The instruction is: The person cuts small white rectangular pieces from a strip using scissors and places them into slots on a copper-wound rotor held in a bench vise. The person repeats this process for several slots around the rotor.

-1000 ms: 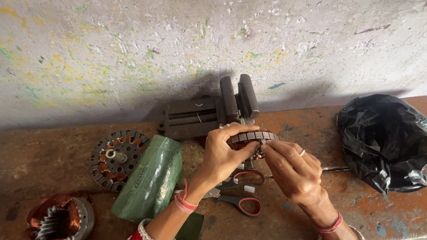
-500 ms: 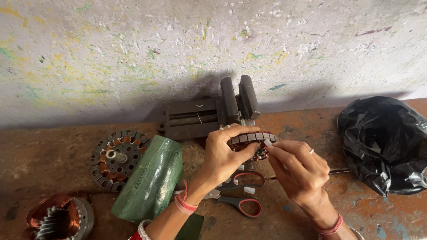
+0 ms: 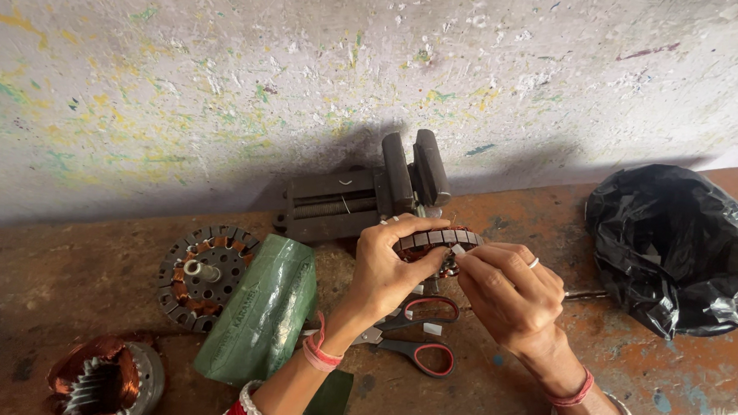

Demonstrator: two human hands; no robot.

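— What is in your hands?

— Your left hand (image 3: 387, 267) grips a round metal stator (image 3: 436, 246) with a slotted, dark rim and copper wire inside. You hold it up above the bench (image 3: 494, 391), just in front of the vise (image 3: 365, 195). Your right hand (image 3: 512, 295) is closed in a pinch on a small white strip (image 3: 458, 249) at the stator's rim.

— And around them?

— Under your hands lie scissors (image 3: 413, 336) with red handles. To the left there is a green plastic roll (image 3: 258, 311), shiny and soft, and beside it a flat round rotor (image 3: 205, 275) with a short shaft. At the lower left sits a second stator (image 3: 107, 379) with thick copper coils. At the right lies a crumpled black bag (image 3: 670, 244). The bench is rusty brown; the wall (image 3: 224, 74) is rough, with paint spots.
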